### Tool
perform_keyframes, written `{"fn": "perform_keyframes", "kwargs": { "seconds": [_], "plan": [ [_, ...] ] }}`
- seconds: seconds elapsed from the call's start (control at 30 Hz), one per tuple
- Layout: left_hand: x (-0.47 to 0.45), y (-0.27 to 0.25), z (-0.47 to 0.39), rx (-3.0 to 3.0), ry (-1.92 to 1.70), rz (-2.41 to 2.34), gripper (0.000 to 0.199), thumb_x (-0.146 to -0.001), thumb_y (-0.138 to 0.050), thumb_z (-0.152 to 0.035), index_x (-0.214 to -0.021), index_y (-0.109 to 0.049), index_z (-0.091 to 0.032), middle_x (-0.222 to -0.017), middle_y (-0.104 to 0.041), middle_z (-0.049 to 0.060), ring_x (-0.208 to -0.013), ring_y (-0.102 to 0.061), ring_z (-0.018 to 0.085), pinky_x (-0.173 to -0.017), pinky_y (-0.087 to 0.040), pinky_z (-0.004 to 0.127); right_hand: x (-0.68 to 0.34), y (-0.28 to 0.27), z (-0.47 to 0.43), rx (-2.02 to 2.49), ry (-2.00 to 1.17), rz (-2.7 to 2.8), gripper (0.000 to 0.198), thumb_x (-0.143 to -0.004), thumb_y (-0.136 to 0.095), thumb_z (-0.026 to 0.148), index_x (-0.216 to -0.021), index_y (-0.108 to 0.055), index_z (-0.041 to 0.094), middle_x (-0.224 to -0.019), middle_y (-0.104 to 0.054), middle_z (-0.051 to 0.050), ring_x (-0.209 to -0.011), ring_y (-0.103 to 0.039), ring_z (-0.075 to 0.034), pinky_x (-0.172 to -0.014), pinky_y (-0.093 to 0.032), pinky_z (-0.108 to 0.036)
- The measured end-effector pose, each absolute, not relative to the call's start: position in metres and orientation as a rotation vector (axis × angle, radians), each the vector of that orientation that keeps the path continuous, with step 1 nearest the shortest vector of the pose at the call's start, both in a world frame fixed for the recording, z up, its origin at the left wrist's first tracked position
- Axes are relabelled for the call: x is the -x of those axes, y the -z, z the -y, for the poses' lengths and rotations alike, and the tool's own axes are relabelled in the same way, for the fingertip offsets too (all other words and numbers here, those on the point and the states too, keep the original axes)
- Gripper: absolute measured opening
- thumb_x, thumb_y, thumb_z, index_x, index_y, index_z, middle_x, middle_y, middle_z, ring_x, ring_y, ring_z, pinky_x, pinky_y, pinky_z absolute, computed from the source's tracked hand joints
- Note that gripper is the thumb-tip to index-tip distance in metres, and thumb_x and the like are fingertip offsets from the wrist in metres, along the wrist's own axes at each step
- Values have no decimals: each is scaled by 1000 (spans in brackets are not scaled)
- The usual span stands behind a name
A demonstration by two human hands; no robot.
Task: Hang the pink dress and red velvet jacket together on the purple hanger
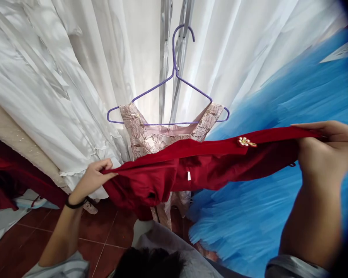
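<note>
Behind the hands, white fabric (pixel 104 58): hanging in long folds across the back.
Blue tulle (pixel 301 96): spread over the right side, behind the red garment.
Red garment (pixel 162 166): stretched between the two hands, in front of the patterned dress; its far ends lie within the fingers.
Patterned dress (pixel 136 127): pale pink with a floral weave, its straps on the hanger.
Purple hanger (pixel 174 69): upright, hook at the top, near the metal poles (pixel 163 58).
Right hand (pixel 330 148): fingers closed around the garment's end, one digit along the upper edge.
Left hand (pixel 92 179): thumb and fingers pinching the opposite end; black band (pixel 75 205) at the wrist.
Flower ornament (pixel 244 141): pearl-like petals, on the garment's red band, nearer the right hand.
White label (pixel 188 176): on the garment's middle, between the hands, too small to read.
</note>
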State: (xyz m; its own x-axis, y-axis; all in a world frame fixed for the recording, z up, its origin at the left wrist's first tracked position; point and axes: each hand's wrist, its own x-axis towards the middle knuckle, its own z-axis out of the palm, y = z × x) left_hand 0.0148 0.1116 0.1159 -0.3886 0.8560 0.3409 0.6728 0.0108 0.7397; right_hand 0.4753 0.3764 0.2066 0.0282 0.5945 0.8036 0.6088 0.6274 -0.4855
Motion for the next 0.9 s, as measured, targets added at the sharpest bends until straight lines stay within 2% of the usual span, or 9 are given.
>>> {"fn": "perform_keyframes", "kwargs": {
  "seconds": [0.1,0.17,0.27,0.33,0.4,0.5,0.6,0.73,0.9],
  "plan": [
    [-16,-150,-112,-1641,-1579,-2275,16,-73,-69,-33,-78,-63,-19,-57,-44,-6,-53,-40,10,-52,-31,23,-466,-204,-385,1170,38,1653,30,-80,-51,27,-100,-73,33,-81,-67,-6,-82,-67,-35,-66,-51,-49],
    [-28,-165,-120,-1781,-1734,-2428,15,-77,-69,-30,-88,-72,-19,-57,-52,-5,-52,-42,10,-53,-35,24,-444,-200,-377,1154,115,1820,31,-80,-53,26,-104,-71,32,-93,-70,-7,-99,-66,-40,-86,-50,-61],
    [-55,-174,-132,-2028,-1949,-2439,14,-79,-67,-20,-90,-76,-18,-69,-67,-1,-58,-54,10,-59,-43,23,-385,-176,-341,646,8,2276,71,-74,-65,26,-142,-46,23,-142,-54,-14,-135,-47,-41,-114,-36,-61],
    [-74,-175,-134,-2167,-1986,-2360,20,-80,-65,-15,-96,-76,-19,-77,-71,0,-63,-59,10,-62,-46,22,-337,-147,-313,332,-337,2529,100,-71,-74,33,-156,-22,18,-156,-37,-18,-144,-37,-36,-115,-39,-53],
    [-87,-175,-131,-2310,-1906,-2380,23,-83,-62,-12,-99,-76,-21,-74,-69,-1,-63,-60,10,-63,-46,21,-298,-119,-297,364,-582,2671,80,-78,-69,28,-150,-36,16,-140,-55,-18,-129,-54,-33,-105,-47,-47],
    [-83,-175,-126,-2301,-1704,-2643,23,-84,-58,-14,-97,-76,-21,-78,-64,2,-72,-61,15,-68,-46,24,-275,-103,-305,616,-693,2707,36,-82,-50,10,-113,-66,13,-99,-73,-12,-94,-68,-26,-84,-51,-37],
    [-58,-176,-124,-2072,-1378,-2648,21,-83,-52,-18,-91,-72,-18,-93,-66,7,-87,-62,21,-78,-47,29,-290,-127,-326,628,-596,2502,34,-77,-44,6,-98,-69,15,-89,-73,-9,-85,-67,-23,-80,-50,-33],
    [-33,-183,-117,-1793,-919,-2186,24,-82,-54,-34,-69,-64,-17,-67,-60,1,-65,-54,16,-61,-42,24,-312,-178,-331,511,-544,2303,39,-71,-43,6,-97,-69,18,-92,-73,-6,-86,-67,-23,-82,-52,-34],
    [-45,-208,-92,-1667,-1275,-2246,28,-65,-75,-43,-70,-64,-18,-66,-59,-2,-63,-51,14,-58,-40,23,-317,-201,-312,434,-473,2035,47,-67,-39,6,-101,-68,19,-99,-73,-4,-94,-67,-22,-86,-53,-33]
  ]
}}
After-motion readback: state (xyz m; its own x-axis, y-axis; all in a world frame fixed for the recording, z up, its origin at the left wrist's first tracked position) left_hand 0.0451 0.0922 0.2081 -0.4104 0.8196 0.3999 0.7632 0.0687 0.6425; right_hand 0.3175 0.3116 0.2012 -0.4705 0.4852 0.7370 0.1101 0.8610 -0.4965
